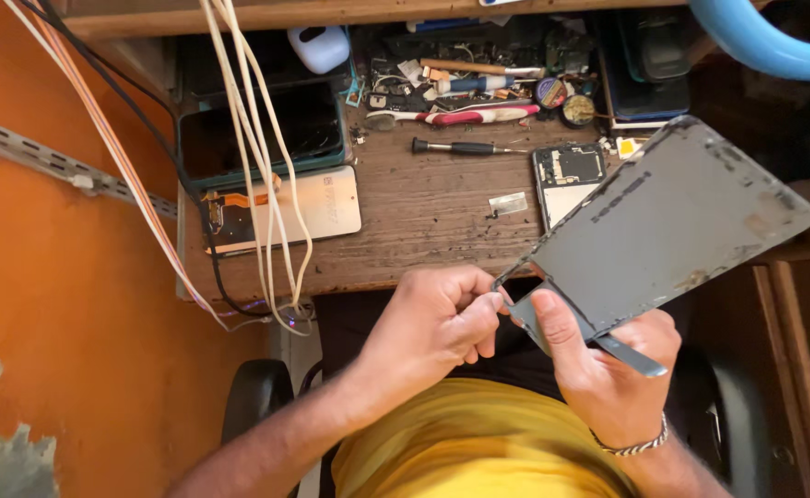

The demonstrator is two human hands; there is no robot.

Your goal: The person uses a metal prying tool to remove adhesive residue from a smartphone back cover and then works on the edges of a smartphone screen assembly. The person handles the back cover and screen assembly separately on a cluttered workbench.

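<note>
A large grey tablet back panel (672, 221) is held tilted above my lap, its far corner reaching to the right. My right hand (608, 369) grips its near lower corner, thumb on the grey face, and also holds a thin grey metal pry tool (633, 356) under the fingers. My left hand (437, 323) pinches the panel's near left edge with closed fingertips, where a dark strip runs along the rim.
A worn wooden desk (423, 212) holds an opened phone (566, 180), a black screwdriver (460, 147), a dark tablet (266, 129), a white panel (322, 207), a red-white toothbrush (465, 115) and several small parts. White cables (257, 166) hang over the desk's left. An orange wall (54, 277) stands left.
</note>
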